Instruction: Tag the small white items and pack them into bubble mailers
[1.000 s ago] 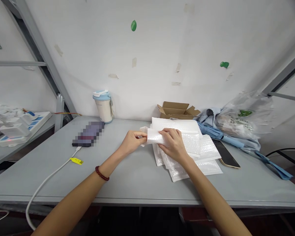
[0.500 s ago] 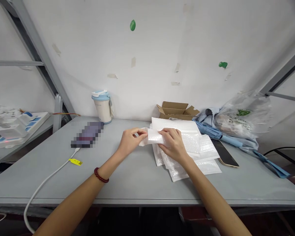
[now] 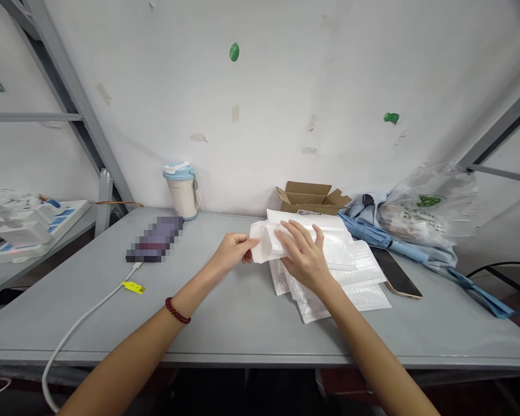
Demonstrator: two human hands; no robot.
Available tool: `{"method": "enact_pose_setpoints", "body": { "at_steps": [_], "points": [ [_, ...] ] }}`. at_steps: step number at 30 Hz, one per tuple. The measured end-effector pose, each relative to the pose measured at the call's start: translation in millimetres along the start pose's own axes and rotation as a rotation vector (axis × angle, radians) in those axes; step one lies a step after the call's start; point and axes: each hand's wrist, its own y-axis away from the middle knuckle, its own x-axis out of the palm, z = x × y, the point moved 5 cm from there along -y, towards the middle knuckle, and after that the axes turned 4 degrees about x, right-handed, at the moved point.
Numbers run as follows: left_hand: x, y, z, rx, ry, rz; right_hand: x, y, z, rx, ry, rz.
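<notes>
A small white bubble mailer (image 3: 275,245) is held between my two hands above the desk, its flap (image 3: 257,238) spread out to the left. My left hand (image 3: 231,253) pinches the flap's left edge between thumb and fingers. On the other side, my right hand (image 3: 305,257) grips the mailer's body, fingers stretched across its top and thumb low at its near edge. Just behind and beneath that hand lies a loose pile of white bubble mailers (image 3: 366,266). What is inside the held mailer, if anything, cannot be seen.
An open cardboard box (image 3: 309,199) stands behind the pile. To the right lie a phone (image 3: 396,273), a folded blue umbrella (image 3: 398,245) and a plastic bag (image 3: 420,208). A cup (image 3: 183,193) and a blurred, cabled device (image 3: 153,240) are on the left of the desk (image 3: 225,323).
The mailer's flap has spread open to the left, and my left hand now pinches its outer edge. My right hand's fingers have lifted and spread over the mailer.
</notes>
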Motion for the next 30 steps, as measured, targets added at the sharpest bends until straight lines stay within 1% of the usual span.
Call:
{"method": "enact_pose_setpoints", "body": {
  "at_steps": [3,6,9,11,13,16,20,23,26,30],
  "points": [
    [5.7,2.7,-0.9,-0.007,0.095,0.029,0.6,0.8,8.1,-0.053,0.034,-0.018],
    [7.6,4.0,-1.3,-0.018,0.152,0.057,1.6,1.8,13.1,-0.079,0.039,-0.042],
    [5.9,4.2,-1.1,-0.020,0.162,0.044,3.0,2.2,16.2,-0.090,0.017,-0.033],
    [4.4,3.8,-1.3,0.003,0.156,0.023,3.6,2.0,17.7,-0.090,0.002,-0.021],
    [3.7,3.8,-3.3,0.067,0.136,0.004,3.9,1.6,18.6,-0.091,-0.008,-0.010],
    [3.6,6.0,-10.6,0.223,0.042,-0.041,3.8,1.1,18.1,-0.085,-0.020,0.005],
    [3.4,13.7,-22.8,0.431,-0.117,-0.162,2.3,0.4,16.0,-0.080,-0.037,0.003],
    [4.8,19.9,-28.2,0.535,-0.186,-0.213,1.2,-0.1,15.6,-0.088,-0.031,-0.004],
    [8.0,23.8,-29.5,0.596,-0.243,-0.200,0.5,-0.4,16.1,-0.102,-0.034,-0.020],
    [14.9,25.0,-28.1,0.702,-0.374,-0.138,-0.6,-0.7,16.0,-0.106,-0.083,-0.072]
  ]
}}
